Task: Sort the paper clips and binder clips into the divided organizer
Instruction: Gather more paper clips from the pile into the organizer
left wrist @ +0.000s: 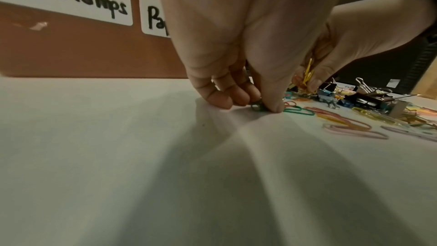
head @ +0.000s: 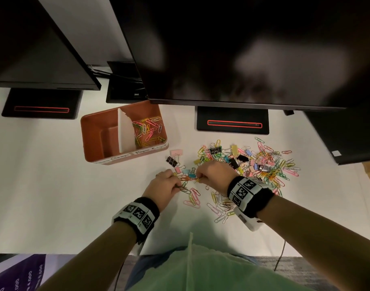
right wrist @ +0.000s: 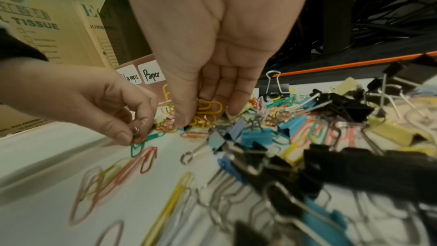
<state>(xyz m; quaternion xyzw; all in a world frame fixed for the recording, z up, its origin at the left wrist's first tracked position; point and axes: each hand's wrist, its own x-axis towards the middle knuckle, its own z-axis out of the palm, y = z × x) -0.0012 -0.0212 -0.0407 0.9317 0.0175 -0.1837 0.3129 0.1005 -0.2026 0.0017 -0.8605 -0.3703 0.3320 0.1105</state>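
The brown divided organizer (head: pixel 95 139) stands at the back left, with a white divider. Its right compartment holds several coloured paper clips (head: pixel 148 130); its left one looks bare. A mixed pile of paper clips and binder clips (head: pixel 261 164) spreads over the white table to the right. My left hand (head: pixel 177 186) pinches green and orange paper clips (left wrist: pixel 256 107) against the table at the pile's near-left edge. My right hand (head: pixel 198 179), just beside it, grips a bunch of yellow paper clips (right wrist: pixel 208 109) over the pile.
Two black monitors hang over the back of the table, on stands (head: pixel 232 120) with red stripes. A black binder clip (head: pixel 171 161) and a pink one (head: pixel 176 152) lie between organizer and hands. A cardboard box (right wrist: pixel 54 25) stands to the left.
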